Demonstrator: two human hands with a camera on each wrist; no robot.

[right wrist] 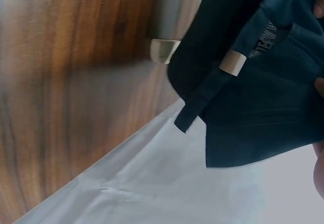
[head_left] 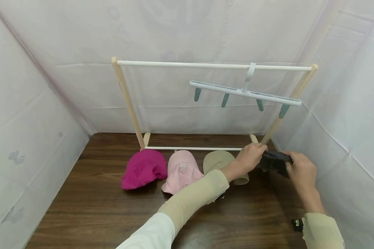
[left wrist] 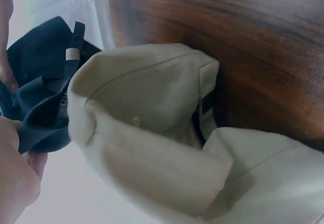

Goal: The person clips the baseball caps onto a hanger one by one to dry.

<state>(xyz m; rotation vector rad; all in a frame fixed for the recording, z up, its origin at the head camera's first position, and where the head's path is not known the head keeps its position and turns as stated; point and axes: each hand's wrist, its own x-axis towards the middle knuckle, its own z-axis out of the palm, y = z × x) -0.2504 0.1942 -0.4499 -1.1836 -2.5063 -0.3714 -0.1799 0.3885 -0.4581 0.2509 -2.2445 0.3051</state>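
Observation:
My left hand [head_left: 250, 157] and my right hand [head_left: 302, 171] grip a black baseball cap [head_left: 278, 162] between them at the right side of the rack, from opposite sides. The cap's strap [right wrist: 205, 95] with a metal buckle [right wrist: 233, 62] shows in the right wrist view. Beside the left forearm lies a khaki cap [head_left: 216, 159], partly hidden by that arm; its hollow inside faces the left wrist view. To its left rest a light pink cap [head_left: 182, 167] with a white logo and a magenta cap [head_left: 144, 169], lined up on the wooden table [head_left: 90, 193].
A rack with a white top rail [head_left: 180, 64] and wooden posts [head_left: 129, 100] stands at the back. From the rail, above my hands, hangs a pale blue hanger [head_left: 230, 90] with several grey-green clips [head_left: 225, 100]. White sheeting [head_left: 345, 121] encloses the back and sides.

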